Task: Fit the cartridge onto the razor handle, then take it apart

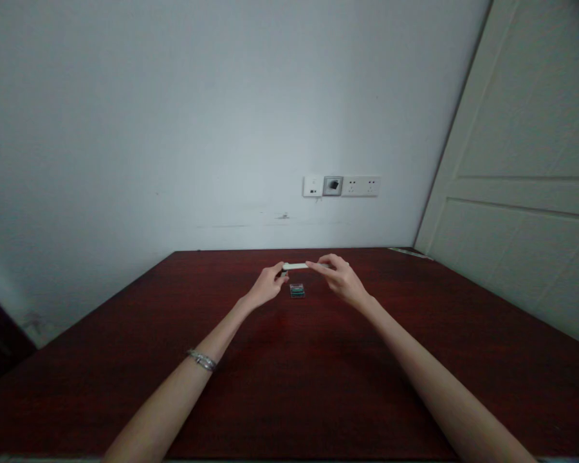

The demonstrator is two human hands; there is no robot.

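Both my arms reach out over a dark red wooden table (289,386). My left hand (267,284) pinches the left end of a thin white flat object (296,265), held level above the table. My right hand (340,278) grips its right end with fingertips closed on it. Just below, between the hands, a small clear box with greenish contents (297,290) lies on the table. A metal bracelet (202,360) sits on my left wrist.
A white wall stands behind the table, with a row of sockets and a switch (341,186). A pale door (525,193) runs along the right side. A thin light strip (410,253) lies at the table's far right corner.
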